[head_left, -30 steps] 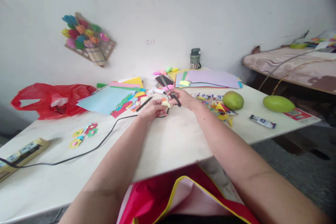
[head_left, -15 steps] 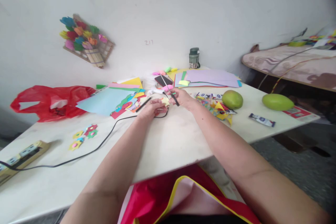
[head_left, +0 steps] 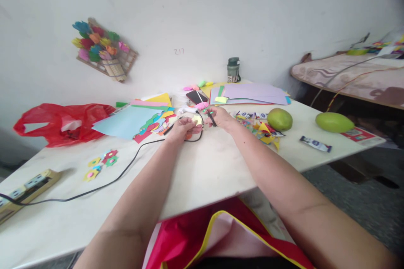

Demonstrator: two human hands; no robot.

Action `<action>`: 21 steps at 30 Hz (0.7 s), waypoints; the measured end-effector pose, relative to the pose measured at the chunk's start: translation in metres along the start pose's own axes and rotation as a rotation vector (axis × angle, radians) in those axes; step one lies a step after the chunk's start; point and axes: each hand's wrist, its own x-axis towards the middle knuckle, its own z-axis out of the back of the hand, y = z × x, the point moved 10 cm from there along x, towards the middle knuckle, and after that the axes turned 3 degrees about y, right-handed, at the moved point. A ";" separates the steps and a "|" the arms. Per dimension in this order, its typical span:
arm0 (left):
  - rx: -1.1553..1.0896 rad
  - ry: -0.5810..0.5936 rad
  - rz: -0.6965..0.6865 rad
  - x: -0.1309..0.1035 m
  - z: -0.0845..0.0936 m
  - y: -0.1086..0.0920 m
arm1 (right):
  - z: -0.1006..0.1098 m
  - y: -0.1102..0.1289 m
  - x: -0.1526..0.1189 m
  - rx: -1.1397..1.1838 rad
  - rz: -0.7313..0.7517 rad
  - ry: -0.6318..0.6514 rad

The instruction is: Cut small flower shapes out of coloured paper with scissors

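Note:
My left hand point(head_left: 182, 129) pinches a small pale yellow paper piece point(head_left: 198, 120) over the middle of the table. Just to its right, my right hand point(head_left: 218, 118) is closed on dark-handled scissors point(head_left: 209, 116), whose blades point up and away. A black cable point(head_left: 139, 149) runs across the table and curls under both hands. Cut colored paper scraps point(head_left: 154, 124) lie left of my left hand, and more scraps and wrappers point(head_left: 260, 128) lie right of my right hand. Small paper flowers point(head_left: 105, 162) rest at the left.
On the white table point(head_left: 214, 168) are a red plastic bag point(head_left: 75, 124), a power strip point(head_left: 28, 191), colored sheets point(head_left: 257, 92), a phone point(head_left: 195, 96), a green bottle point(head_left: 233, 69) and two green fruits point(head_left: 280, 119). A patterned surface point(head_left: 350, 73) stands at the right.
The paper piece has turned and shifted slightly left and down with my left fingers. The scissors now stand slightly apart from it, in my right hand.

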 end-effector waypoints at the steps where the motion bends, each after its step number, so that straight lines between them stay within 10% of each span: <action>1: -0.010 -0.005 -0.006 0.000 0.001 -0.001 | 0.004 -0.002 -0.001 -0.002 -0.027 -0.031; 21: -0.187 -0.123 -0.094 0.003 0.019 -0.004 | -0.018 -0.010 -0.016 -0.247 -0.144 0.344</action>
